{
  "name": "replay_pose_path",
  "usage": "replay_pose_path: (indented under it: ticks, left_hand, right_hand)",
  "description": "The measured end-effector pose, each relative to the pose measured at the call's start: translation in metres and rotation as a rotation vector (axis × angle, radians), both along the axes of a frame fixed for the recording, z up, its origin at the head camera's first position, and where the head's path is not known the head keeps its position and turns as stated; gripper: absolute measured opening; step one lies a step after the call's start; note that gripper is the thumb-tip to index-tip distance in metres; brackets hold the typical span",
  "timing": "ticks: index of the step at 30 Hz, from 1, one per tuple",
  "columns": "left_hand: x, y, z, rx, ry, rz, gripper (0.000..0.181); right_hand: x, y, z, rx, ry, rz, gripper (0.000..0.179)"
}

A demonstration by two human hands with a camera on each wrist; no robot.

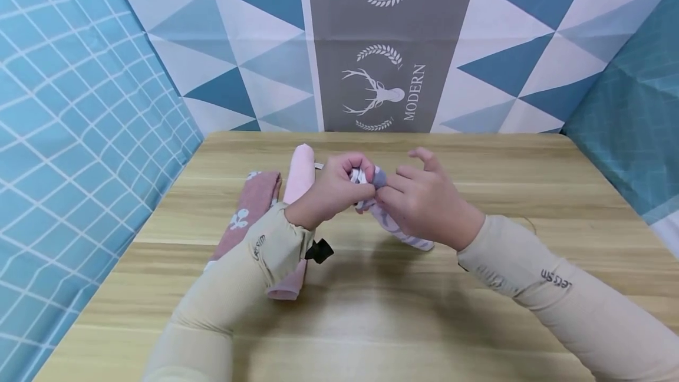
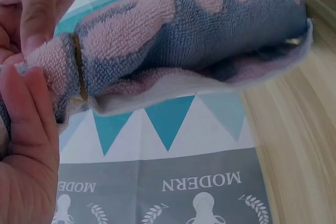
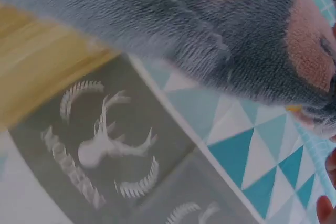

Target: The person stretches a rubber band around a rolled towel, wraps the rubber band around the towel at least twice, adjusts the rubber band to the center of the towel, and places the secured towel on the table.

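A blue-grey and pink terry towel [image 2: 184, 30], loosely rolled and gathered at one end, is held up over the table. A thin yellowish rubber band [image 2: 80, 69] circles it near the gathered end in the left wrist view. My left hand [image 1: 339, 187] grips that gathered end with fingers and thumb. My right hand [image 1: 424, 202] pinches the towel close beside the left, thumb and curled fingers at the bunched part, index finger raised. The towel's loose end slants down below the right hand in the head view and fills the top of the right wrist view.
A rolled pale pink towel [image 1: 301, 173] lies left of the hands, partly behind the left forearm. Beside it is a folded dusty-pink towel [image 1: 251, 205] with white flowers. A thin loop [image 1: 531, 226] lies on the wooden table [image 1: 573, 282] at right. Patterned cloth walls [image 1: 371, 40] enclose the table.
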State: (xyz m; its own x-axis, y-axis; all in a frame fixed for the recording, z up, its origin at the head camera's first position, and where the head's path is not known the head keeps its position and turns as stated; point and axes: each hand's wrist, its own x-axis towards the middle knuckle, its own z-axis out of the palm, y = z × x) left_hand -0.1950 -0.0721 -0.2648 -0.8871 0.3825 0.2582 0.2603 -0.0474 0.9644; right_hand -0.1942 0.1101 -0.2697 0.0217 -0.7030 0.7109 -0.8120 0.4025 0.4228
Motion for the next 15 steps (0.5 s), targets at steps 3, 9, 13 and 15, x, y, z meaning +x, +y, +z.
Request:
replay_pose_path:
  ticks: [3, 9, 13, 15]
  left_hand:
    - [-0.001, 0.0, 0.001, -0.034, 0.043, -0.003, 0.009]
    - [-0.004, -0.002, 0.001, -0.114, 0.119, 0.029, 0.008]
    - [-0.005, -0.002, 0.0, -0.121, 0.103, 0.07, 0.009]
    - [-0.006, -0.002, 0.0, -0.126, 0.108, 0.084, 0.01]
  right_hand:
    - [-0.002, 0.002, 0.0, 0.021, -0.081, 0.03, 0.009]
    - [-0.001, 0.008, -0.003, 0.09, -0.196, 0.029, 0.019]
    - [0.001, 0.012, -0.008, 0.115, -0.251, 0.014, 0.022]
    - [0.002, 0.014, -0.01, 0.118, -0.266, 0.012, 0.022]
